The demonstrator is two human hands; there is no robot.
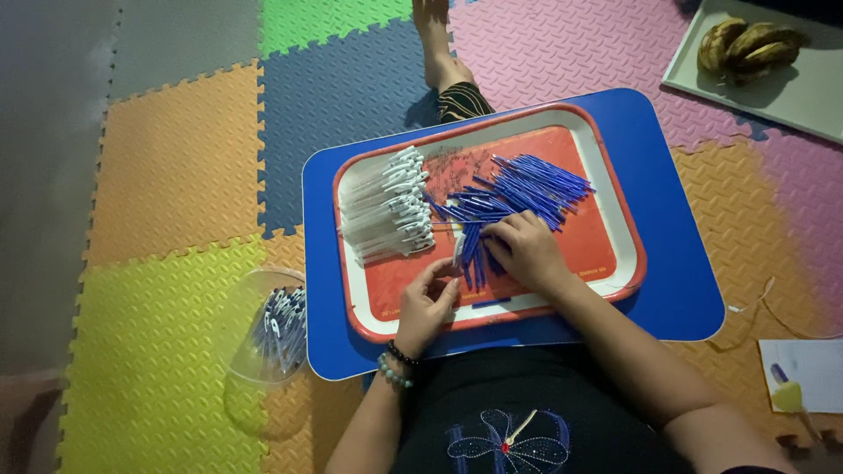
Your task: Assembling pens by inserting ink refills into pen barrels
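- Red tray (615, 197) on blue lap board (676, 290): blue pen barrels (527, 189) heaped mid-tray, white pen parts (386, 211) stacked left
- Right hand (527, 250) presses on the barrel heap, grip state unclear
- Left hand (430, 303) pinches one pen piece, mostly hidden
- Risk: nudged heap rolls, mixes piles
- Clear tub (272, 329) dim, contents unclear

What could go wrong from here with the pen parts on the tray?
1. The right hand rests on the loose blue pen pile; a sweep might mix it into the white barrels close beside.
2. The left hand works near the tray rim, so small pieces may roll off.
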